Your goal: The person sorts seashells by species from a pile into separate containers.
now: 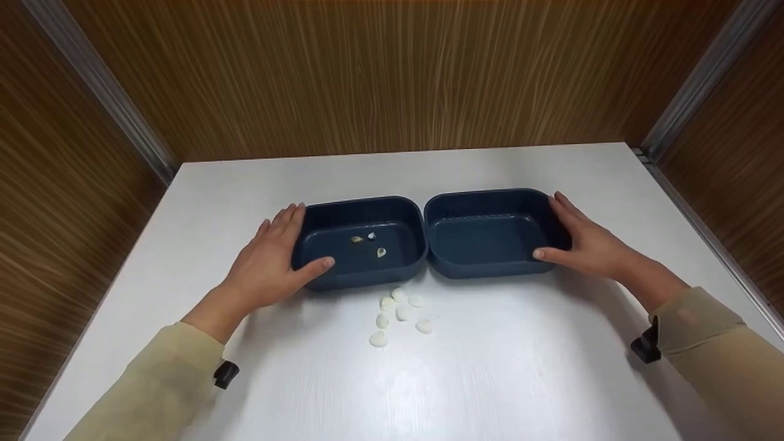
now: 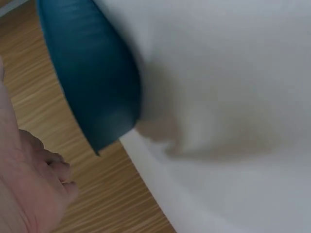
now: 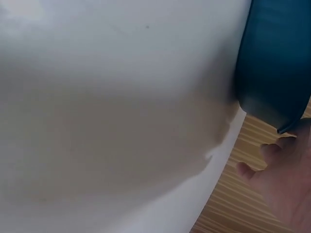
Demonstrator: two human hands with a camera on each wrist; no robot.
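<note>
Two dark blue rectangular boxes stand side by side on the white table. Beside the outer end of the left box [image 1: 361, 278] is my left hand [image 1: 269, 260], fingers straight along its far side and thumb over the front rim. My right hand [image 1: 585, 239] flanks the outer end of the right box [image 1: 490, 269], its thumb at the front corner and its fingers extended at the back. Three small shells [image 1: 381, 252] lie inside the left box. In front of the boxes, several small white shells [image 1: 402, 313] are scattered on the table.
The white table [image 1: 520, 367] carries both boxes. A wood-grain panel [image 1: 392, 79] rises behind it, with similar panels at both sides. A small black device [image 1: 226, 373] sits at the left cuff, another [image 1: 646, 345] at the right cuff.
</note>
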